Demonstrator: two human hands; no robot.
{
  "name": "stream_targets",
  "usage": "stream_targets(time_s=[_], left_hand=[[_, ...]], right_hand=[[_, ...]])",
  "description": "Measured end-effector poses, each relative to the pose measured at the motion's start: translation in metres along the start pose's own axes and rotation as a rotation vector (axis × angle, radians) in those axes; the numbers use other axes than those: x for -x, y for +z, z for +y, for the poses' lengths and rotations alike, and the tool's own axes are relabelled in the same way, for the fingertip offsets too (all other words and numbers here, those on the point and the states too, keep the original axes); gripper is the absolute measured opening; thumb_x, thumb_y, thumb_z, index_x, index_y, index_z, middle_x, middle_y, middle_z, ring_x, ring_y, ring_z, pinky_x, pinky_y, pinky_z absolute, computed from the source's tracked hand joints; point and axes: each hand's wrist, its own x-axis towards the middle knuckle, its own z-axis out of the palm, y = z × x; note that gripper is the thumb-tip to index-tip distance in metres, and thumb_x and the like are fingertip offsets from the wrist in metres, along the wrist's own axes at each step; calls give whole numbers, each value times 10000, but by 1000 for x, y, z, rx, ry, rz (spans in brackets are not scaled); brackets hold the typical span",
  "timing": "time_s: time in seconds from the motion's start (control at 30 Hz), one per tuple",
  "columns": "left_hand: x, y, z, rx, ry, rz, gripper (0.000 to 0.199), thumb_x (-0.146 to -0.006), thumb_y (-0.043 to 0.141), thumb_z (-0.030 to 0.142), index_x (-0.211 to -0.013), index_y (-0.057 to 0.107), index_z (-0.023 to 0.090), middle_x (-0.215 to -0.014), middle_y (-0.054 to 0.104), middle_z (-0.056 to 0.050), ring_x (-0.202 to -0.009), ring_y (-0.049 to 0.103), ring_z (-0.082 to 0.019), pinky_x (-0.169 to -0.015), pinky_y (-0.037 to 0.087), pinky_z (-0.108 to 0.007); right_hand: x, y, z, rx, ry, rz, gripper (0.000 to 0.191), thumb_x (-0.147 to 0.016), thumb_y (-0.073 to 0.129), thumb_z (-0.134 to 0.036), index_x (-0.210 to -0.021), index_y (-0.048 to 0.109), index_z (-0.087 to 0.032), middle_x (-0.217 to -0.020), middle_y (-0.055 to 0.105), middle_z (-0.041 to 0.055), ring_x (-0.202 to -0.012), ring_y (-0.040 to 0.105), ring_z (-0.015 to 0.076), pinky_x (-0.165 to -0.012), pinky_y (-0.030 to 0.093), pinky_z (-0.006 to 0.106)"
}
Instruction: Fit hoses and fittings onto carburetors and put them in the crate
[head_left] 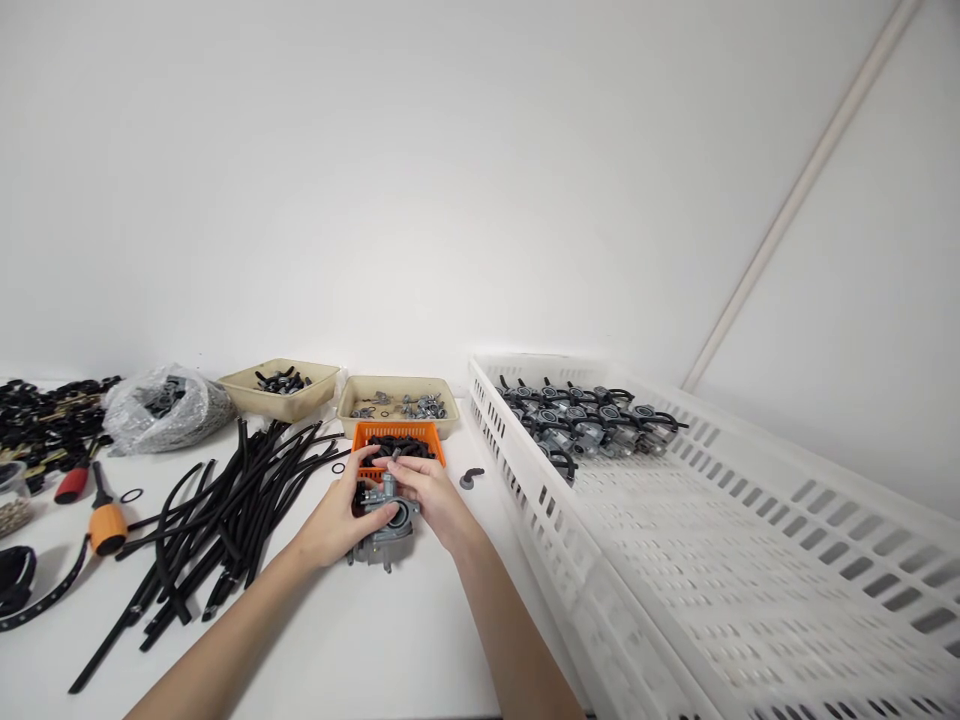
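Currently, the left hand [347,515] is curled around the side of the metal carburetor [386,525] and the right hand [429,492] has its fingers bent at the top, the carburetor being on the white table [442,640] before the orange basket [435,436], with bare surface toward the near edge and the white crate's wall [555,535] at right.
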Motion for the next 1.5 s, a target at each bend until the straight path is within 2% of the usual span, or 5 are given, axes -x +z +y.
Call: stream_targets(time_s=[0.27, 0.67, 0.83, 1.27, 1.5], left_hand=[[1, 0, 3, -24, -3, 3, 719, -824, 621, 394, -1402, 249, 183, -1059, 606, -90, -977, 588, -256, -883, 450, -391], [0, 0, 3, -27, 3, 15, 706, -812, 637, 384, -1392, 286, 185, -1015, 624, -79, -956, 603, -257, -875, 456, -392], [0, 0, 2, -16, 13, 12, 719, -820, 628, 350, -1409, 250, 179, -1032, 621, -79, -955, 597, -244, -885, 454, -383], [0, -1, -1, -14, 9, 1, 717, -826, 631, 360, -1404, 239, 201, -1057, 607, -83, -988, 593, -254, -886, 456, -395], [0, 0, 1, -27, 10, 1, 673, -821, 630, 361, -1370, 274, 203, -1057, 605, -80, -977, 591, -253, -891, 452, -406]], right_hand=[[-1, 0, 1, 10, 4, 19, 423, -657, 766, -485, -951, 763, -181, -854, 717, 52, -829, 626, 201, -738, 438, 305], [2, 4, -4, -23, 4, 21, 304, -685, 742, -421, -862, 777, -177, -803, 734, 48, -829, 654, 203, -827, 458, 327], [2, 4, -4, -72, 2, 44, 269, -703, 690, -386, -822, 766, -158, -865, 748, 71, -847, 673, 202, -848, 464, 317], [-2, 2, -1, -120, 23, 79, 189, -653, 703, -313, -749, 740, -154, -762, 723, 45, -736, 676, 196, -726, 479, 300], [-3, 2, 0, -130, 25, 90, 171, -641, 708, -313, -704, 710, -154, -725, 712, 37, -717, 671, 195, -712, 476, 301]])
